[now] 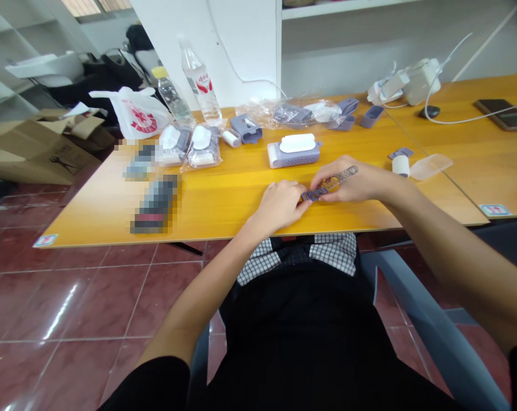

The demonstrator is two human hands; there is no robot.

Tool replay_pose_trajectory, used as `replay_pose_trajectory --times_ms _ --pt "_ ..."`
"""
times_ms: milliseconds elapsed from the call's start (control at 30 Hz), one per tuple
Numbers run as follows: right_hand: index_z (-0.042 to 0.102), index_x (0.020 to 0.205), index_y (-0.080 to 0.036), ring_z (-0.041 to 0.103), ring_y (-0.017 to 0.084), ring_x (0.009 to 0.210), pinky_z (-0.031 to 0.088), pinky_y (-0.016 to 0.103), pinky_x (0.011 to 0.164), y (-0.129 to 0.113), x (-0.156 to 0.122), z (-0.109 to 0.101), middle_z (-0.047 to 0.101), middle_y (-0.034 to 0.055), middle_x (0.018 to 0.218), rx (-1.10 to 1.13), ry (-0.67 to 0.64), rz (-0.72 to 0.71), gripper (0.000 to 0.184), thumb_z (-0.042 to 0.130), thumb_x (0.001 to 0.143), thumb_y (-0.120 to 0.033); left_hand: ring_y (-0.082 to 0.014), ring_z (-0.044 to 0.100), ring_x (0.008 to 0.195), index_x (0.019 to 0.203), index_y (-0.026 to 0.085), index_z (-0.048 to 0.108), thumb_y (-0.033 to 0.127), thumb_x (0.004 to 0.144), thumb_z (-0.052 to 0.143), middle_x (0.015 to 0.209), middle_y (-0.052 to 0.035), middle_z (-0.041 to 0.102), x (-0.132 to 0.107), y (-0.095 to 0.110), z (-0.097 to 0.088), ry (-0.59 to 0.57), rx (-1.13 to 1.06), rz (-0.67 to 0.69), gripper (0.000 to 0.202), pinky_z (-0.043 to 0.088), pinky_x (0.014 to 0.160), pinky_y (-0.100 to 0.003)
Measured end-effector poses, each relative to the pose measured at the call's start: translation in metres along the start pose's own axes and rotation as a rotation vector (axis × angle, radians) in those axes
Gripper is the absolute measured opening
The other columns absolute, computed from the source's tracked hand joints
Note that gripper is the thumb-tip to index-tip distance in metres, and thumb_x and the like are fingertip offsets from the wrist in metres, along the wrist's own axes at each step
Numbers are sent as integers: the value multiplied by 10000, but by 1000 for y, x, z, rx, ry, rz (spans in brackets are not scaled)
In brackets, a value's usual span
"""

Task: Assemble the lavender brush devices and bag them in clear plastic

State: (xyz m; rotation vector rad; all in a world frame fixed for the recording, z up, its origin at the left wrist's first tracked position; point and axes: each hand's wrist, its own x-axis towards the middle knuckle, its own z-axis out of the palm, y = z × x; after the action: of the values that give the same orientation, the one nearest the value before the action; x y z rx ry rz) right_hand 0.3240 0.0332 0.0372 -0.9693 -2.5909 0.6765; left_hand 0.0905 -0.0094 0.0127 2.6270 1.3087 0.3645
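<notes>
My left hand [280, 204] is closed, with thumb and fingers pinching one end of a small purple-grey piece [313, 194] just above the front part of the table. From the other side my right hand [356, 181] grips the same piece. A clear, ridged strip [343, 176] runs from that piece across my right fingers; its exact kind cannot be made out. Beyond my hands lies a purple-grey case with a white top [295, 152]. Off to the right are a white roll [400, 166], thin purple-grey pieces [399, 153] and a translucent tray [432, 167].
Two bagged white-and-grey cases [203, 147] and an open purple-grey housing [246, 129] sit at the back left, near two bottles [201, 85] and a white bag [138, 117]. Several purple-grey parts, chargers [421, 83], a mouse [429, 112] and a phone [504, 114] lie farther right.
</notes>
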Motion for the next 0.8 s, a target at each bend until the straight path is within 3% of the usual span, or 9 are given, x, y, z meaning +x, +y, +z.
replay_pose_trajectory --times_ms 167,433,800 --pt "832 978 -285 772 223 836 597 382 866 -4 3 0 852 10 944 -20 -19 -5 153 749 850 -279 -285 715 1028 1152 178 787 338 1056 625 1053 -109 788 0 -1 1 0 1 3 247 556 920 -438" --pt "832 963 -293 767 246 837 612 382 896 3 4 -4 850 -5 911 80 -57 42 171 845 794 -317 -277 718 1017 1179 186 785 345 1058 626 1086 -105 795 0 0 0 -4 -2 7 255 552 905 -422" --pt "835 987 -287 756 232 847 606 383 905 1 6 -3 853 0 941 74 -78 25 179 841 813 -327 -282 714 1026 1152 185 786 343 1059 623 1044 -103 789 0 0 -1 -12 -1 4 245 546 919 -430"
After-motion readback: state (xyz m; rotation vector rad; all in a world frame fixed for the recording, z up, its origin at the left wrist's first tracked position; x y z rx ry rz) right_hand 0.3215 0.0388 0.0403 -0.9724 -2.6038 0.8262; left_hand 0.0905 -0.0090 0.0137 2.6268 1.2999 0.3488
